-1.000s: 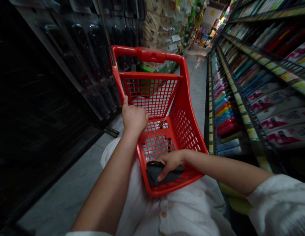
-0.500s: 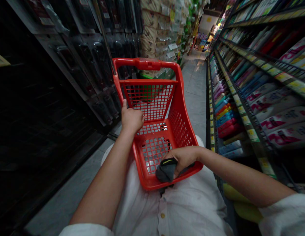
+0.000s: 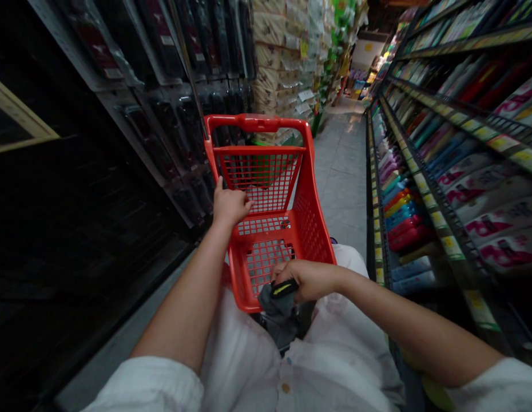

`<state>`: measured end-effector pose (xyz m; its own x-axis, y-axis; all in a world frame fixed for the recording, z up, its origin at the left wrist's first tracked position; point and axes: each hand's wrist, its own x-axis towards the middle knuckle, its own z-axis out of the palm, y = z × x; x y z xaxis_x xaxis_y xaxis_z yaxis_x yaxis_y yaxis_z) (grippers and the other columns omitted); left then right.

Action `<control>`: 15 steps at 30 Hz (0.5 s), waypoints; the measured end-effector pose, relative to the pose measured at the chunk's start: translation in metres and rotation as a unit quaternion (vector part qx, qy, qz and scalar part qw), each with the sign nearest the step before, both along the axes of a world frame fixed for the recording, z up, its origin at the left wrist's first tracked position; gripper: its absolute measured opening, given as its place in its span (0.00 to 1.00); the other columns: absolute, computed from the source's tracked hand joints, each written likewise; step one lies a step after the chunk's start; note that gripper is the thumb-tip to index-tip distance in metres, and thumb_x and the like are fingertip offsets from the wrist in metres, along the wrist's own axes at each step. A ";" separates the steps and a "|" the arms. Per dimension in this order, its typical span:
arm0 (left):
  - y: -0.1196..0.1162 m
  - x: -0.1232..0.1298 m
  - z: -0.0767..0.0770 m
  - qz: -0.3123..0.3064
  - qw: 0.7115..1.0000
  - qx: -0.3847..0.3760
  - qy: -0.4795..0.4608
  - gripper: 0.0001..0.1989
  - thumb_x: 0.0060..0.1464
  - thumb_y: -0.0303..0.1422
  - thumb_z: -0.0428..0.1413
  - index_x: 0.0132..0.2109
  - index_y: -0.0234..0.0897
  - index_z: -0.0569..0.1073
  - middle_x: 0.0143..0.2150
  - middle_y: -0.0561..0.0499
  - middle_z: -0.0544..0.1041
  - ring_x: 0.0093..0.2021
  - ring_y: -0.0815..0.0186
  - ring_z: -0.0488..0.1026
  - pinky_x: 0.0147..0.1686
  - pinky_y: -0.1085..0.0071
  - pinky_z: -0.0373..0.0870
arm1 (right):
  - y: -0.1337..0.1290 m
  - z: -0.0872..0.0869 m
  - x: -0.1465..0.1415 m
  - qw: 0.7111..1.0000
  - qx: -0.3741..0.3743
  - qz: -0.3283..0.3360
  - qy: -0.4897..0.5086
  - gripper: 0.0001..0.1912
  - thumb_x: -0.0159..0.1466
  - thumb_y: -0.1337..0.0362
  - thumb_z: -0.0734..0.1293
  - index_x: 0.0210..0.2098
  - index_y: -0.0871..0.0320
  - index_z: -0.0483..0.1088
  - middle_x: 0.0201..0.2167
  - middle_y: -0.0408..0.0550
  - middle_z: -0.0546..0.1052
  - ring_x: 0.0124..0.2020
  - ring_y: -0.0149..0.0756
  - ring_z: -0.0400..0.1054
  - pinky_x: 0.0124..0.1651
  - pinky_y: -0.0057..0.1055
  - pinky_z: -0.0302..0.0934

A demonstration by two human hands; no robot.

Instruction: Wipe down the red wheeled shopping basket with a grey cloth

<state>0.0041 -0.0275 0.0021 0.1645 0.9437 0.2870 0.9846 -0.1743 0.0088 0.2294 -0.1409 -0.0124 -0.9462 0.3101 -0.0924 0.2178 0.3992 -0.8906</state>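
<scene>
A red plastic shopping basket (image 3: 311,212) with grid walls and a slanted grid panel stands in front of my legs; nothing lies on its visible floor. My left hand (image 3: 231,205) is on its left rim, the index finger stretched along the edge and the other fingers curled over it. Near the close rim, my right hand (image 3: 306,279) grips a grey cloth piece (image 3: 281,315) with a black band and a yellow-green stripe. The cloth hangs over the basket's near edge, in front of my white shirt. My right fingertips are partly hidden by it.
Shelves (image 3: 446,229) with colourful packs run along the right. Dark packaged goods (image 3: 163,114) hang at the left, beside stacked beige packs (image 3: 270,63). A grey tiled aisle floor (image 3: 341,154) stretches ahead. A thin metal rod (image 3: 186,63) rises by the basket's far left corner.
My right hand has drawn the grey cloth towards me, from inside the basket to over its near rim. My left hand stays on the left rim.
</scene>
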 end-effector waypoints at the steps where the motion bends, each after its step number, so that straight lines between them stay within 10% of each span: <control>1: 0.002 0.000 0.000 -0.001 1.000 0.004 -0.012 0.17 0.57 0.42 0.52 0.39 0.39 0.83 0.30 0.48 0.82 0.39 0.55 0.79 0.68 0.43 0.40 | -0.002 -0.002 -0.008 1.000 0.013 -0.014 0.008 0.07 0.53 0.75 0.72 0.31 0.61 0.73 0.33 0.41 0.70 0.38 0.30 0.66 0.43 0.24 0.61; 7: 0.007 -0.010 0.000 -0.011 1.000 -0.007 0.028 0.18 0.59 0.42 0.50 0.38 0.40 0.82 0.32 0.49 0.83 0.40 0.57 0.79 0.69 0.47 0.43 | -0.013 0.002 -0.038 0.995 0.093 -0.013 0.029 0.11 0.55 0.76 0.70 0.38 0.60 0.76 0.40 0.45 0.72 0.40 0.31 0.68 0.43 0.24 0.61; 15: 0.015 -0.018 0.005 -0.040 0.995 0.003 -0.088 0.17 0.62 0.40 0.48 0.40 0.41 0.81 0.39 0.49 0.84 0.42 0.60 0.79 0.70 0.48 0.43 | 0.016 0.021 0.042 0.992 0.099 -0.017 -0.074 0.11 0.52 0.81 0.69 0.30 0.61 0.77 0.37 0.45 0.74 0.36 0.28 0.69 0.39 0.22 0.61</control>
